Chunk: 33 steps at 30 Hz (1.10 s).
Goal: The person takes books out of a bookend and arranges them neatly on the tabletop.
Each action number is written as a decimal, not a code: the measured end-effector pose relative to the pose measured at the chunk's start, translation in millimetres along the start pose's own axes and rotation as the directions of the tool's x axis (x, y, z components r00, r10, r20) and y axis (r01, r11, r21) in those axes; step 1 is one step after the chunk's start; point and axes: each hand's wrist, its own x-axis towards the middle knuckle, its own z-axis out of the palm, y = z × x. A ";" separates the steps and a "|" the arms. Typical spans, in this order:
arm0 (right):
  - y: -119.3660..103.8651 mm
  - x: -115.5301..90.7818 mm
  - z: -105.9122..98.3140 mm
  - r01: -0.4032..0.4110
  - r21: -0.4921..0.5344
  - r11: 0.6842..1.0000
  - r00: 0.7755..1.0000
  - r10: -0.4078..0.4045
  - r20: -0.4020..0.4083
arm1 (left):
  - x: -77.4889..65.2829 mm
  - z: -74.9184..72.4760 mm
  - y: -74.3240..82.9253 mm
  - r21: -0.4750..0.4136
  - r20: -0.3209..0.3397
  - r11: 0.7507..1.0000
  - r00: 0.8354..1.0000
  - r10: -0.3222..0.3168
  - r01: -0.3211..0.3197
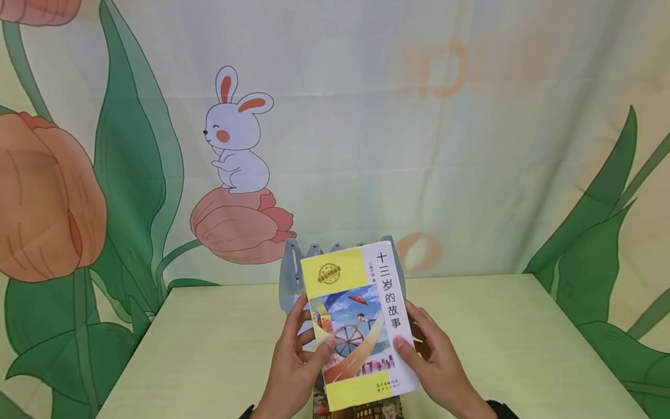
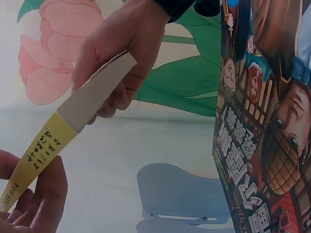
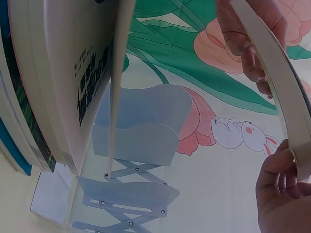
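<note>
Both hands hold a paperback book (image 1: 358, 308) with a yellow and white cover and a painted picture of a road and a wheel. My left hand (image 1: 295, 361) grips its left edge, thumb on the front cover. On the opposite edge my right hand (image 1: 439, 364) does the same, fingers behind the book. The book tilts slightly, its cover facing the head camera. Below it, mostly hidden, lies a book with a dark illustrated cover (image 1: 384, 409), seen larger as the dark book (image 2: 262, 121) in the left wrist view.
A blue-grey expandable book rack (image 1: 289, 279) stands behind the held book, its crossed slats (image 3: 137, 169) showing in the right wrist view. That view also has a stack of several books (image 3: 53, 87) at left. A printed curtain (image 1: 345, 145) hangs beyond the pale table (image 1: 209, 349).
</note>
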 end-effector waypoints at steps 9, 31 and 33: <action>-0.8 -2.8 -2.0 -0.059 -0.027 0.998 0.998 0.059 -0.004 | -0.7 -0.5 -1.5 0.033 0.004 0.999 0.999 -0.036 0.036; -1.8 -14.3 -5.1 -0.307 -0.029 0.951 0.951 0.308 0.030 | -2.8 -3.4 -7.1 0.048 0.080 0.987 0.984 -0.159 0.156; -2.9 -14.8 -4.8 -0.366 -0.033 0.930 0.930 0.366 0.025 | -3.1 -3.8 -7.5 0.056 0.082 0.986 0.983 -0.163 0.159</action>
